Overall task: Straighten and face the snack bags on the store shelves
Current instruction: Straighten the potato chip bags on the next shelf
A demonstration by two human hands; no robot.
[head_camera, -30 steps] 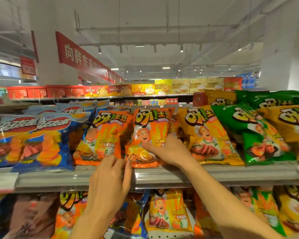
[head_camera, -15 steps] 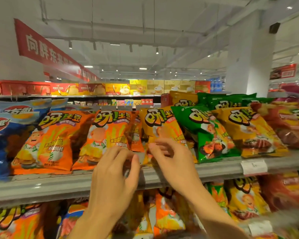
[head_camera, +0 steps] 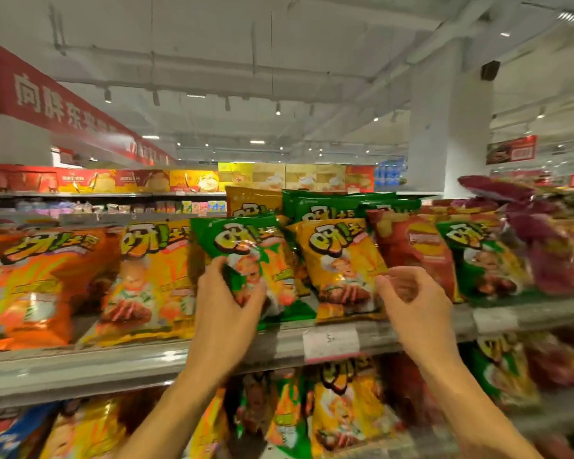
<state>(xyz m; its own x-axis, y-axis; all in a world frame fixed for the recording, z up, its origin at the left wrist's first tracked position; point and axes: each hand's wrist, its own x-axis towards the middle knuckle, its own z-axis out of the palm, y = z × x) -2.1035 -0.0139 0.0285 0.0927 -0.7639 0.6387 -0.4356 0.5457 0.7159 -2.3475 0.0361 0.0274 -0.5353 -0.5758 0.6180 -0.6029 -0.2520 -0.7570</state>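
Snack bags: glossy plastic film, crinkled, e.g. green bag [head_camera: 256, 260]. Shelf edge [head_camera: 113, 366]: smooth grey metal, slight sheen. Price label [head_camera: 331, 342]: matt paper.

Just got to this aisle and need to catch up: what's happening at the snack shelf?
A person is tidying the snack bags. The left hand grips the lower part of a green bag standing on the shelf. The right hand hovers, fingers loosely curled, by the yellow bag next to it, holding nothing.

Two bare hands and forearms

The left hand [head_camera: 224, 313] and right hand [head_camera: 415, 309] wear no gloves, rings or watch; both forearms behind them are sleeveless, bare past the wrists.
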